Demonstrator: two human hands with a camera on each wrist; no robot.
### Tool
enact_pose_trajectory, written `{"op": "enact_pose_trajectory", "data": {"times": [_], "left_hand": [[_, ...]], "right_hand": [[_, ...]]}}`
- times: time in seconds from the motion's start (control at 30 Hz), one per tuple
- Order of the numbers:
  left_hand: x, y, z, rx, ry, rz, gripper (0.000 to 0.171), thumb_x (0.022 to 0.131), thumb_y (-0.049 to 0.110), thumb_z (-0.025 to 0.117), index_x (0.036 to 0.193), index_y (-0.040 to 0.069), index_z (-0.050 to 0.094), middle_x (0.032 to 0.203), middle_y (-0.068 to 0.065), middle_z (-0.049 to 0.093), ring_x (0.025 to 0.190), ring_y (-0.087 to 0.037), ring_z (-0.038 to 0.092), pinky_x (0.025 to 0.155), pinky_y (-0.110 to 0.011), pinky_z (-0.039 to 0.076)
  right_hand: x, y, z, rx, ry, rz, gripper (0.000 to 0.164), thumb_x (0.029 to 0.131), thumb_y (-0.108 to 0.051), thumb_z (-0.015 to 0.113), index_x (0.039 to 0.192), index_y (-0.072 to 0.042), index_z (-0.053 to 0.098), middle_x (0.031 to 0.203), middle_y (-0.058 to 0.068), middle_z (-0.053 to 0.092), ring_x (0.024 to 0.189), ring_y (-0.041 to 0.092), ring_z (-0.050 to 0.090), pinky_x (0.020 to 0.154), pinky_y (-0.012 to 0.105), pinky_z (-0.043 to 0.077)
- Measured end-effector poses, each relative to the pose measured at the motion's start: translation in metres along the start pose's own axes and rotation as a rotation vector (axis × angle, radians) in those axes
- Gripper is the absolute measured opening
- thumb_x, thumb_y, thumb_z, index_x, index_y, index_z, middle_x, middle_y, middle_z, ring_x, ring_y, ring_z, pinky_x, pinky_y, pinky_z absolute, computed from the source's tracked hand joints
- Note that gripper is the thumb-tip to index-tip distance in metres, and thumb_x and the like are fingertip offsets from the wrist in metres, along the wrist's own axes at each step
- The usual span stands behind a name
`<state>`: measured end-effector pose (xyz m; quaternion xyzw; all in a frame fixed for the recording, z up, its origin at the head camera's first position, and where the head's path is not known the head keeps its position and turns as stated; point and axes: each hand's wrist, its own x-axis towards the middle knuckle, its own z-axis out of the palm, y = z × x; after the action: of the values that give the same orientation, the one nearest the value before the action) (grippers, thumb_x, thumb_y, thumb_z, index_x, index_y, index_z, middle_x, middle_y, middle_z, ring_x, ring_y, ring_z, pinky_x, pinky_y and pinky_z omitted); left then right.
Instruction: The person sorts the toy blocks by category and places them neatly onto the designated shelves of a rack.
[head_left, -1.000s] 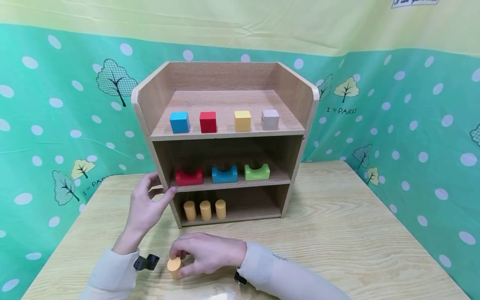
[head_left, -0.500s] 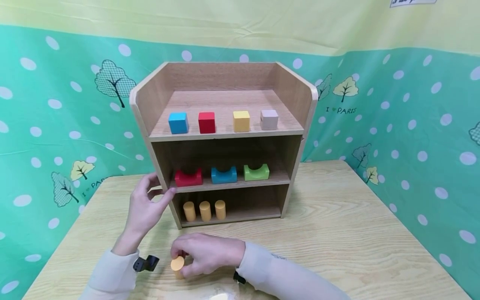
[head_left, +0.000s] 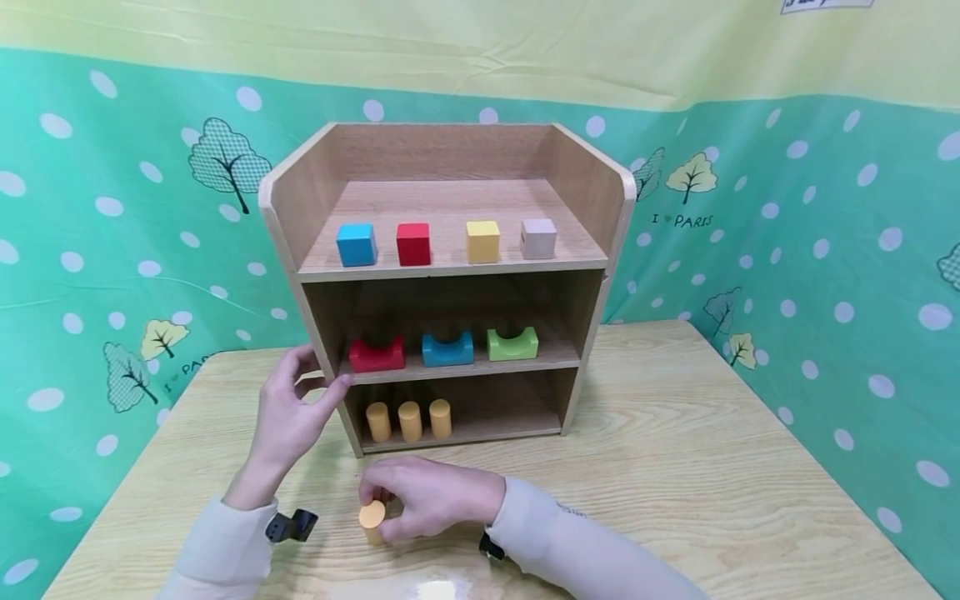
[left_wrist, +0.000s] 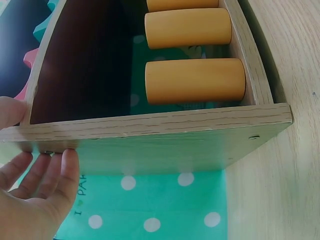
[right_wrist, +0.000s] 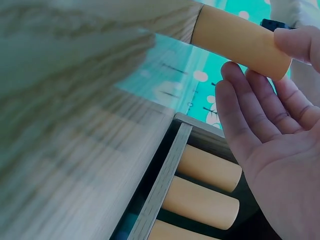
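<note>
My left hand grips the left side panel of a small wooden shelf unit. In the left wrist view the thumb lies on the front edge and the fingers press the outer face. Low in front of the unit, my right hand pinches an orange-yellow wooden cylinder near its top. The cylinder stands upright, and in the right wrist view its lower end is right at the tabletop. Three matching cylinders stand in a row on the left half of the bottom shelf.
The middle shelf holds red, blue and green arch blocks. Blue, red, yellow and grey cubes line the top. A patterned green curtain hangs behind the table.
My right hand and the cylinder have shifted to the right and slightly toward the shelf unit. The left hand has stayed on the side panel.
</note>
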<state>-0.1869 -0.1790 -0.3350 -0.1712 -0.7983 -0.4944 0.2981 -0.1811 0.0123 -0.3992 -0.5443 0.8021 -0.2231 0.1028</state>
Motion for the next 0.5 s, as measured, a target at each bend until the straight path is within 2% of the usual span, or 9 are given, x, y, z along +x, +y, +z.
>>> {"op": "enact_pose_trajectory", "data": {"times": [0.23, 0.5], "left_hand": [[0.0003, 0.0002, -0.0002, -0.003, 0.0, -0.001, 0.043, 0.079, -0.008, 0.07, 0.119, -0.01, 0.053, 0.107, -0.019, 0.06, 0.091, -0.021, 0.058, 0.077, -0.013, 0.05], [0.0002, 0.0006, -0.0003, 0.004, 0.0, -0.001, 0.043, 0.079, -0.008, 0.071, 0.119, -0.009, 0.053, 0.108, -0.019, 0.06, 0.091, -0.022, 0.058, 0.077, -0.013, 0.049]], "right_hand": [[0.0008, -0.0008, 0.0036, 0.0, -0.021, 0.078, 0.035, 0.083, -0.029, 0.074, 0.104, -0.02, 0.048, 0.092, -0.016, 0.05, 0.083, -0.005, 0.048, 0.074, 0.004, 0.037], [0.0035, 0.0006, 0.0065, -0.017, -0.043, 0.054, 0.034, 0.085, -0.029, 0.073, 0.103, -0.019, 0.046, 0.087, -0.013, 0.048, 0.078, -0.004, 0.045, 0.068, 0.005, 0.036]]}}
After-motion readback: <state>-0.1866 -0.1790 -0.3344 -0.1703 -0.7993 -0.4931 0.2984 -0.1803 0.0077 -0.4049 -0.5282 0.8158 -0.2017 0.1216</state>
